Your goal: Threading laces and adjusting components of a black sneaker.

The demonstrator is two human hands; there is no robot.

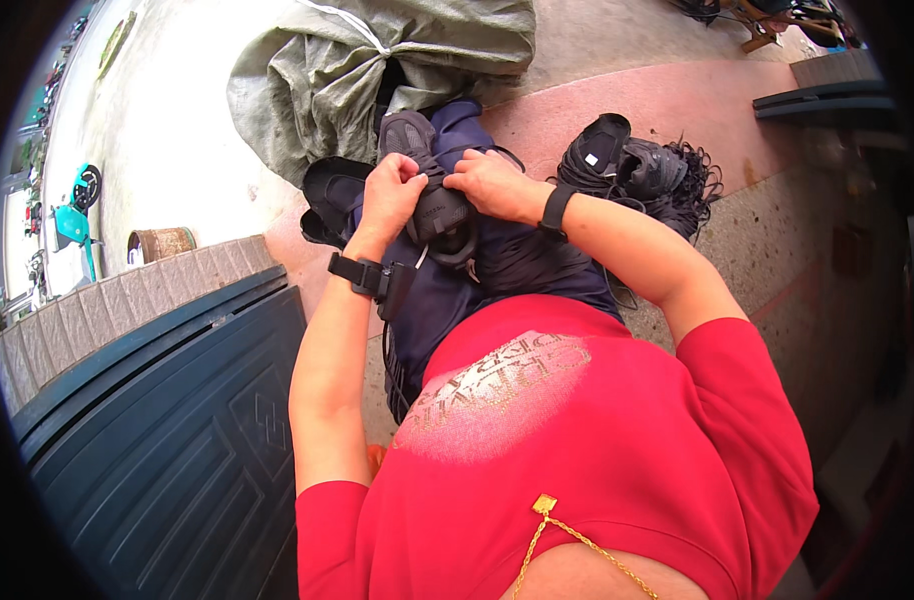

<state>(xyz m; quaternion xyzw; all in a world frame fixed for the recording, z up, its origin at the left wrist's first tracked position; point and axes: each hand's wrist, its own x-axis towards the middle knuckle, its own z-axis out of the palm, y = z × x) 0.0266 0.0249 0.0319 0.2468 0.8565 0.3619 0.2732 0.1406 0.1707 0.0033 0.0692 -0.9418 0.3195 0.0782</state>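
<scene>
A black sneaker lies on my lap with its toe pointing away and its padded tongue towards me. My left hand is closed in a pinch at the left side of its lacing. From the other side my right hand pinches too, fingertips close to the left ones. Both grip a thin black shoelace, hard to make out against the dark shoe. Loose black laces lie across my dark blue trousers. Just left of my left hand rests another black shoe.
A large grey-green sack tied with white cord stands beyond my knees. Black shoes and a heap of black laces sit to the right. A dark blue panelled door is at my left, near a brown pot.
</scene>
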